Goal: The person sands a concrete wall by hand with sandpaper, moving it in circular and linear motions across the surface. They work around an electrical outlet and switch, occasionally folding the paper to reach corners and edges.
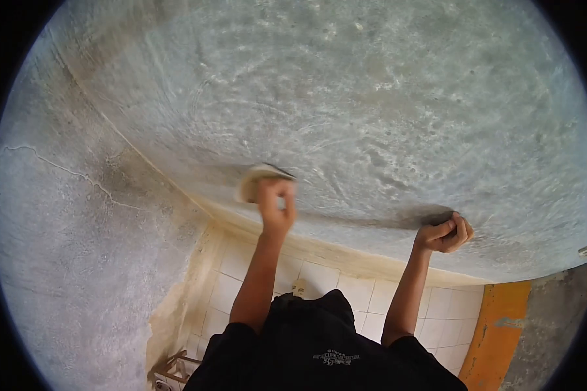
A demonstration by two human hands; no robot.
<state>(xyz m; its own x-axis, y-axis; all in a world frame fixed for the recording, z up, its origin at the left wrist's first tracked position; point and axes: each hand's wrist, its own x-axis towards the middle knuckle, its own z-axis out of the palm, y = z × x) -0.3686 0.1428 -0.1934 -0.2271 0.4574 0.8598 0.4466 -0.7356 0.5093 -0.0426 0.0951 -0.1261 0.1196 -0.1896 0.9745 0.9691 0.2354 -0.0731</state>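
My left hand (277, 203) is closed on a pale, bent sheet (250, 184) with a dark edge, which looks like a piece of sandpaper. The sheet lies against the rough grey wall (319, 98), and motion blurs both it and the fingers. Farther right, my right hand (445, 234) is curled into a fist close to the same wall. Its fingers are folded inward, so whatever they may hold is hidden. A dark shadow falls on the wall beside this fist.
On the left, a second grey wall (78, 260) with a crack meets the first at a corner. White floor tiles (355, 290) show below. An orange-painted strip (502, 326) runs at lower right, and a small wooden stand (176, 366) is at lower left.
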